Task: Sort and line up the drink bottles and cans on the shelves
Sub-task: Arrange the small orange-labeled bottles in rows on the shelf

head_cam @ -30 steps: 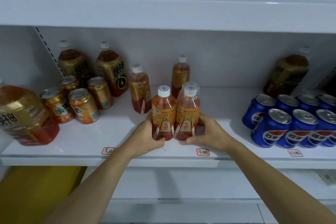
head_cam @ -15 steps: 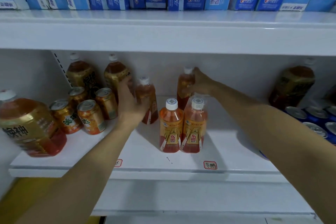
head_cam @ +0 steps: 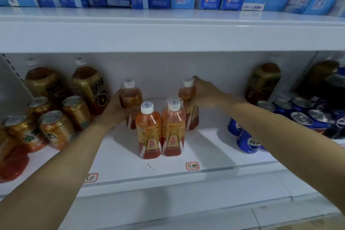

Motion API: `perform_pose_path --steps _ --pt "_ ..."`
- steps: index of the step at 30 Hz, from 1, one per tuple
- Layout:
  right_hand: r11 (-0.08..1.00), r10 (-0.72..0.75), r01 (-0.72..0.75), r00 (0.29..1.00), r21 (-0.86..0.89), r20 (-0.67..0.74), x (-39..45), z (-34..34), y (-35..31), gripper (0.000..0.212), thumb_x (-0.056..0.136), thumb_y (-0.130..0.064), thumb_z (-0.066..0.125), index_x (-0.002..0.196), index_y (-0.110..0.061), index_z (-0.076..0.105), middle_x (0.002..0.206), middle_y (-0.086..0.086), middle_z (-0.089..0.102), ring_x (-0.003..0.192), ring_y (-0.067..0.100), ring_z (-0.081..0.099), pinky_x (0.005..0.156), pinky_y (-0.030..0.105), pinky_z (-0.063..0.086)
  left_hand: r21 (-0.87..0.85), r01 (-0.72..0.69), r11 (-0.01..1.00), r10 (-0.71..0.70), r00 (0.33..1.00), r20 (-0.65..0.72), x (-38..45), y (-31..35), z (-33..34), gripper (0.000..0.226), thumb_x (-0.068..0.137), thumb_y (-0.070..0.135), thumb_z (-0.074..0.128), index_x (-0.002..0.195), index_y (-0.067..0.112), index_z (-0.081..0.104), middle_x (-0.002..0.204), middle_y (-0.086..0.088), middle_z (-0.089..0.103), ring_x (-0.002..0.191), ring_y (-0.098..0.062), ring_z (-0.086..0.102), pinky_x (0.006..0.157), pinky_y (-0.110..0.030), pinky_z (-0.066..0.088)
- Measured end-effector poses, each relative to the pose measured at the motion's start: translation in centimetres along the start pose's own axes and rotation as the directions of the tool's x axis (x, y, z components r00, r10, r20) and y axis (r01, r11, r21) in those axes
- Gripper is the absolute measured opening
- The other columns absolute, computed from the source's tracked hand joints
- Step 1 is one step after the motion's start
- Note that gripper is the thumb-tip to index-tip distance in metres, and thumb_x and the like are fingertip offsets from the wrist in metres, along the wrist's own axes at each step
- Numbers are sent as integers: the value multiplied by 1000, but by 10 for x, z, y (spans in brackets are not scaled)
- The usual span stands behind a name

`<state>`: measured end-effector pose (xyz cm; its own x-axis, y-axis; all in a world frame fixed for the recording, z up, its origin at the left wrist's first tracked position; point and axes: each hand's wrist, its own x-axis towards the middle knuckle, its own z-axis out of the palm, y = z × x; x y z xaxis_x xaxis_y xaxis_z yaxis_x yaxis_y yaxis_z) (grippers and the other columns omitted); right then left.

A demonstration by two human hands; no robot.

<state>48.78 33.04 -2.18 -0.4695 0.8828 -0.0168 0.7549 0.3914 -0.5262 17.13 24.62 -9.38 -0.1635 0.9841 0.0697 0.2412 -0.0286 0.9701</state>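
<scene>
Grip: left hand (head_cam: 116, 112) wrapped round rear-left orange bottle (head_cam: 130, 97); right hand (head_cam: 207, 92) clasping rear-right orange bottle (head_cam: 187, 93) at its shoulder.
Held bottles: upright on white shelf (head_cam: 214, 147), at 11 and 1 o'clock of front pair.
Front pair: two orange bottles (head_cam: 149, 132), touching side by side, at shelf centre.
At 9 o'clock: gold cans (head_cam: 56, 129), large amber bottles (head_cam: 87, 87) behind.
At 3 o'clock: blue cans (head_cam: 246, 142).
Shelf edge: handwritten label (head_cam: 192, 166) at 5 o'clock of front pair.

My white shelf (head_cam: 214, 147) carries gold cans (head_cam: 56, 129) at its left edge, four orange bottles (head_cam: 148, 130) mid-shelf, blue cans (head_cam: 248, 141) at its right edge.
</scene>
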Motion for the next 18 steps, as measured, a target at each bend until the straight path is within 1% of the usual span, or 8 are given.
perform_pose_path --steps 2,5,6,9,12,14,16,18 --pt "1000 -14 15 1000 8 -13 -9 0 1 94 66 -44 94 139 -16 41 124 -2 62 110 18 60 85 29 48 -13 2 1000 -1 999 53 -1 2 2 81 71 21 92 140 13 51 124 -11 71 115 -28 69 96 -45 57" --pt "995 -9 12 999 94 -31 -14 4 1 95 62 -49 95 135 -17 45 121 -6 63 107 15 63 87 32 54 77 30 997 -33 998 44 -12 -2 9 70 81 9 84 141 21 49 118 1 72 108 -5 70 85 -21 56" --pt "991 -24 26 1000 128 -17 -14 6 4 90 59 -50 97 129 -15 50 116 -6 67 105 14 67 89 37 57 133 42 990 -42 999 0 -18 -5 14 69 86 3 78 145 20 46 124 -2 69 112 -7 68 86 -19 53" --pt "977 -71 71 997 199 -5 -19 15 19 62 65 -23 96 115 -11 62 107 3 72 101 15 72 92 39 60 36 107 994 -92 952 -291 -44 -21 26 79 91 -10 61 158 16 28 149 -15 49 135 -31 51 108 -44 46" --pt "956 -15 -2 998 292 56 -36 21 32 85 72 -5 89 140 -20 41 126 -2 62 116 10 61 90 21 53 -163 -76 984 -6 892 -452 -87 -28 38 69 94 -8 51 154 21 36 142 -4 56 130 -21 55 114 -48 42" --pt "949 10 -29 998 314 62 -43 28 42 89 74 -7 89 144 -22 37 126 -5 60 114 5 57 86 17 48 -231 -165 959 85 943 -323 -115 -24 48 55 96 18 55 149 22 41 136 5 63 130 -17 57 112 -39 45" --pt "949 43 -53 998 312 41 -44 31 47 85 73 -10 90 142 -22 41 122 -6 61 111 6 59 89 23 50 -161 -178 971 160 980 -121 -126 -22 53 69 89 40 62 150 17 39 138 9 63 130 -10 57 103 -25 48" --pt "955 60 -73 997 286 51 -45 31 51 81 74 -12 89 141 -22 44 121 -4 63 109 10 62 90 28 53 -80 -140 987 140 990 -8 -123 -24 53 86 78 47 72 151 17 39 141 9 61 130 -12 58 100 -25 52"
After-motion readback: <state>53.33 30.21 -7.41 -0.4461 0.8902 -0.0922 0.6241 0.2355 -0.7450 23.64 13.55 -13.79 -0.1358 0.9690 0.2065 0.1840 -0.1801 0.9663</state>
